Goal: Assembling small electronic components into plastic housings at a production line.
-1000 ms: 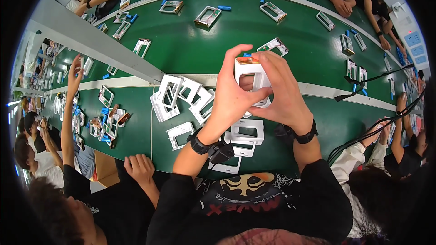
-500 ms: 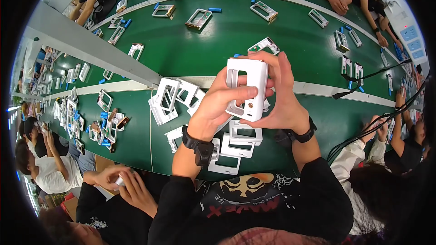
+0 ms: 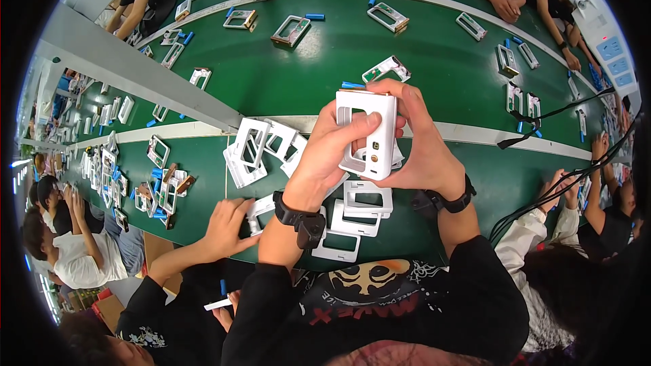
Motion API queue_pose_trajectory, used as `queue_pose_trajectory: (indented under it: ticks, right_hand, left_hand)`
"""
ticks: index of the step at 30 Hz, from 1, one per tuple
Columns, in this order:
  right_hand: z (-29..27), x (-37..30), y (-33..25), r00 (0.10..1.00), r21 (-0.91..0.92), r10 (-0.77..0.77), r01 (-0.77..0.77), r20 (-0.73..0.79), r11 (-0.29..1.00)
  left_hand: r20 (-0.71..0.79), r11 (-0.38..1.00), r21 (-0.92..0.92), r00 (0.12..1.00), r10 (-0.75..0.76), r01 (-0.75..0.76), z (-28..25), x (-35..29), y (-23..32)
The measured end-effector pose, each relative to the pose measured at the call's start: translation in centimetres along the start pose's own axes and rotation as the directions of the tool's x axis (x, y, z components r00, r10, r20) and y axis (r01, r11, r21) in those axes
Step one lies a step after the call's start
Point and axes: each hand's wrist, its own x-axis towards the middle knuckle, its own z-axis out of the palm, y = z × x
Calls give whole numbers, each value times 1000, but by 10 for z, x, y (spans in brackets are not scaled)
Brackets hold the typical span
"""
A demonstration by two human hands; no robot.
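A white plastic casing [image 3: 386, 129] with a large rectangular opening is held upright in front of me. My left hand [image 3: 319, 152] grips its left side, thumb pressed on the front near the opening. Curled around the right edge and top is my right hand [image 3: 427, 139]. A small square hole and a round copper-coloured spot show on the casing's front, below my thumb. Its back and most fingertips are hidden. Below my hands, several white empty frames [image 3: 336, 247] lie overlapping on the green table. More white frames [image 3: 247, 173] are piled beside my left wrist.
Beyond a pale rail, a green belt [image 3: 224, 47] carries casings with circuit boards, plus blue cylinders [image 3: 314, 17]. A co-worker's hand [image 3: 227, 227] touches a white part by my left forearm. A grey post [image 3: 149, 71] slants at left; black cables [image 3: 542, 196] hang at right.
My left thumb has slid up the casing, uncovering the square hole. The co-worker at left has reached to a white part on the table. Items on the far belt have shifted slightly left.
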Motion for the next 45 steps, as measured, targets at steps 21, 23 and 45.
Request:
queue_pose_trajectory:
  ticks: [21, 23, 45]
  right_hand:
    - [52, 19, 4, 976, -659, -139, -6, -167, 752]
    - [50, 19, 4, 982, -647, -109, -18, -156, 762]
    - [24, 15, 15, 990, -282, 31, -69, -136, 957]
  left_hand:
    - [-48, 525, 771, 789, 613, -361, -8, 2, -9]
    - [-37, 478, 802, 769, 638, -358, -11, 4, -10]
    - [-72, 949, 307, 993, 96, -69, -24, -5, 3]
